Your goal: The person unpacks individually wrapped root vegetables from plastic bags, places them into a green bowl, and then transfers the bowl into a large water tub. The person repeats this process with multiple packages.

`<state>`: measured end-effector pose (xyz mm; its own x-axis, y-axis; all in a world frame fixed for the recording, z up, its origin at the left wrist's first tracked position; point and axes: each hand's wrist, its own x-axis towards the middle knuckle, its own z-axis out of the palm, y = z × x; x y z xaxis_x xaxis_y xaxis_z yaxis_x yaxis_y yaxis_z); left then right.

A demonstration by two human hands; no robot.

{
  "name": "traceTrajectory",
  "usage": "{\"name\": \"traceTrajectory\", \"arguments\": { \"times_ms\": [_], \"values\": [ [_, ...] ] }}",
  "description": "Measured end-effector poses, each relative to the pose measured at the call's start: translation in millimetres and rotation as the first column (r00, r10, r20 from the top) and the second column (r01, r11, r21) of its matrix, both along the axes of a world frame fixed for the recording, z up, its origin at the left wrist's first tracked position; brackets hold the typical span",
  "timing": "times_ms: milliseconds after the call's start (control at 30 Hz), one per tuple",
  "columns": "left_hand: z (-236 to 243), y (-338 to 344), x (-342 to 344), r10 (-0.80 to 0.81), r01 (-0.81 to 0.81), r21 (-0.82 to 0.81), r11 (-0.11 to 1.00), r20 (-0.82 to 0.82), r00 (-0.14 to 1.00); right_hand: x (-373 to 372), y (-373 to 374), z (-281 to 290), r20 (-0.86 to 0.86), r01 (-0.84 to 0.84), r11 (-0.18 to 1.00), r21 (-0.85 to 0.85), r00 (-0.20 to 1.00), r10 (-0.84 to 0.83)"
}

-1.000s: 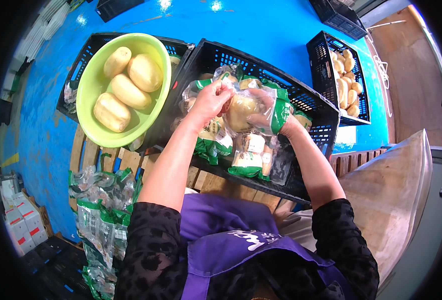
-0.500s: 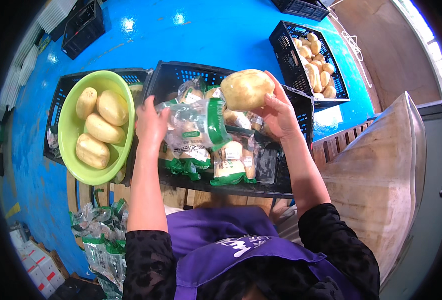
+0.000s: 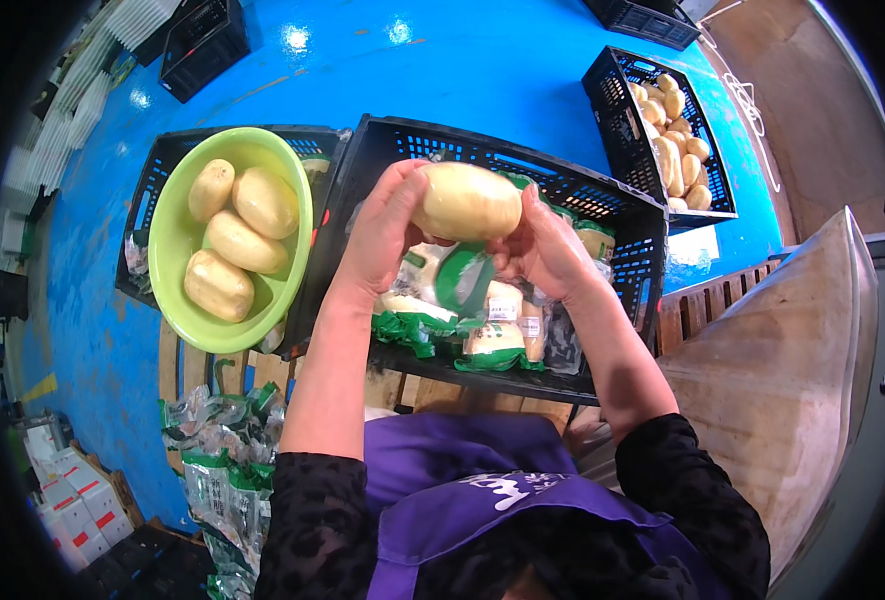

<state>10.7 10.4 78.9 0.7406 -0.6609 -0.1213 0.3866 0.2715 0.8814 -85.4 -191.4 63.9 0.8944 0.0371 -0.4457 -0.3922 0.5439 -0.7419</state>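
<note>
A pale, smooth lotus root section [image 3: 471, 200] is held up over the black crate [image 3: 628, 190] in front of me. My left hand [image 3: 385, 232] grips its left end, fingers closed around it. My right hand [image 3: 555, 248] is closed on the right end, thumb on top. Just below hangs a clear and green plastic bag [image 3: 466, 278], blurred and partly hidden; which fingers touch it I cannot tell. Inside the crate lie several bagged lotus root packs [image 3: 498, 335]. To the left, a lime-green basin [image 3: 161, 270] holds several bare lotus root sections [image 3: 248, 243].
The basin rests on another black crate [image 3: 141, 215]. Empty-looking green and clear bags [image 3: 225, 480] are heaped at my lower left. A crate of lotus roots [image 3: 603, 90] stands far right on the blue floor. Close on the right rises a large beige sheet-like surface [image 3: 763, 370].
My left hand has moved from the plastic bag to the lotus root's left end. The lotus root has come slightly left and lower. The bag now hangs beneath it, and the view has shifted.
</note>
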Motion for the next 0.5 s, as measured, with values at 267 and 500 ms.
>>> {"name": "traceTrajectory", "arguments": {
  "times_ms": [267, 500],
  "values": [
    [-2, -8, 4, 0.024, -0.031, -0.021, 0.999, -0.296, 0.955, 16, 2, 12, 0.308, 0.017, 0.958, -0.287, 0.949, 0.075],
    [-3, -10, 2, 0.231, -0.228, 0.069, 0.971, -0.043, 0.972, 19, 0, 6, 0.233, 0.000, 0.992, -0.128, 0.972, 0.030]
  ]
}}
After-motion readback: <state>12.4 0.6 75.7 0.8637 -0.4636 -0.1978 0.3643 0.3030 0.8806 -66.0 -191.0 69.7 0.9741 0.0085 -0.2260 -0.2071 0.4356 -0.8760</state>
